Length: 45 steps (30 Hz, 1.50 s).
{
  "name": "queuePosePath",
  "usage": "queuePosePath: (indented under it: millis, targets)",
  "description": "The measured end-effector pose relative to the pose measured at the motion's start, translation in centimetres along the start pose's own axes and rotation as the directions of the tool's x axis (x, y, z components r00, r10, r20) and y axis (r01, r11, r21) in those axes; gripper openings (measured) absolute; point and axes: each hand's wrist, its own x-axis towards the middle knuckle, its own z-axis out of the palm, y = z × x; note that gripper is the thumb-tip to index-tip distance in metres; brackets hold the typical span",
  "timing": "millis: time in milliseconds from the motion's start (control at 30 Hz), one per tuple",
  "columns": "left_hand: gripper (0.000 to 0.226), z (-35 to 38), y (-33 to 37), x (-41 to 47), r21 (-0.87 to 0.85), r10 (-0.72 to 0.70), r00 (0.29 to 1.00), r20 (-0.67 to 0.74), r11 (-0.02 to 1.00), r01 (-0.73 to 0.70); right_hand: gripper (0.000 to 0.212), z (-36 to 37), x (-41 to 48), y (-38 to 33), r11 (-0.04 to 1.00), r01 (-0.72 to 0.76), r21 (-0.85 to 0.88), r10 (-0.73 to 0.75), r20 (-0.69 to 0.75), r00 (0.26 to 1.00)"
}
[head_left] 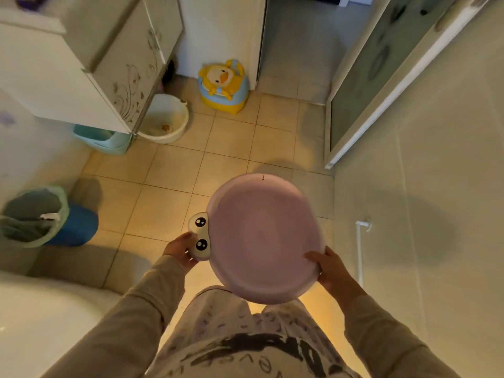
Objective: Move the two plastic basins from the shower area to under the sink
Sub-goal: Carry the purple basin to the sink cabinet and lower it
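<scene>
Pink basin [261, 236] held up over the tiled floor [169, 170], left hand [181, 248] gripping its googly-eyed edge, right hand [326, 266] gripping the other rim, white basin [166, 118] by the sink cabinet [81, 64]

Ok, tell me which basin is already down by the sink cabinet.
The white basin, on the floor beside the cabinet; the purple basin is held in both hands.

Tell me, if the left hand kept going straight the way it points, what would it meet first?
The left hand already grips the pink basin at its eyed handle. Carried on forward, it seems to cross bare floor tiles toward the white basin by the cabinet, though depth is uncertain.
</scene>
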Motion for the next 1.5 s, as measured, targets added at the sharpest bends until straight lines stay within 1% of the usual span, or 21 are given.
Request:
queuePosePath:
  millis: [67,100,200,300,400,533,667,767,933,1167,1267,1400,1500]
  targets:
    - [0.033,1.6,2.8,1.0,0.021,0.0,1.0,0.008,1.0,0.0,0.052,1.4,1.5,-2.2,1.0,0.017,0.009,-0.017,-0.005,1.0]
    - [0.039,2.4,4.0,1.5,0.041,0.007,1.0,0.006,0.999,-0.007,0.053,2.0,2.2,-3.3,1.0,0.022,0.018,-0.022,-0.007,1.0]
    - [0.044,4.8,7.3,3.0,0.06,0.018,1.0,0.011,0.998,-0.018,0.049,3.3,4.4,-6.4,0.998,0.026,0.06,-0.026,0.009,1.0]
    - [0.043,7.6,9.6,4.8,0.074,0.027,1.0,0.014,0.997,-0.028,0.046,4.0,7.2,-9.7,0.997,0.034,0.064,-0.035,0.014,0.999]
    - [0.043,10.8,11.5,6.5,0.065,0.022,1.0,0.006,0.998,-0.022,0.052,4.2,10.4,-13.1,0.998,0.035,0.053,-0.037,0.037,0.999]
    - [0.041,15.4,13.9,9.4,0.02,0.025,1.0,-0.015,1.0,-0.025,0.054,4.4,15.3,-18.8,1.0,0.025,-0.005,-0.024,0.084,0.996]
    - [0.042,20.4,16.1,11.6,-0.061,-0.016,0.997,-0.071,0.998,0.011,0.053,4.6,19.9,-25.7,0.995,0.028,-0.092,-0.016,0.129,0.992]
    - [0.044,23.8,17.9,13.3,-0.116,-0.026,0.993,-0.117,0.993,0.012,0.053,5.0,23.3,-30.7,0.988,0.026,-0.151,-0.001,0.169,0.986]
    - [0.043,28.1,20.7,15.1,-0.216,-0.063,0.985,-0.163,0.976,0.027,0.054,6.5,28.4,-37.7,0.969,0.034,-0.245,0.028,0.244,0.969]
    - [0.045,30.9,25.4,18.6,-0.323,-0.076,0.975,-0.207,0.946,0.005,0.042,11.7,34.8,-44.3,0.932,0.032,-0.361,0.082,0.296,0.952]
    - [0.044,31.4,27.9,20.6,-0.378,-0.079,0.974,-0.211,0.926,-0.007,0.041,15.2,37.3,-47.2,0.923,0.053,-0.381,0.076,0.315,0.946]
    - [0.032,31.8,32.2,22.9,-0.431,-0.1,0.97,-0.222,0.902,-0.006,0.047,19.8,39.9,-50.8,0.906,0.058,-0.418,0.082,0.31,0.947]
    - [0.019,31.9,35.7,24.3,-0.465,-0.124,0.962,-0.243,0.885,-0.003,0.046,23.7,41.2,-53.4,0.9,0.058,-0.433,0.094,0.321,0.942]
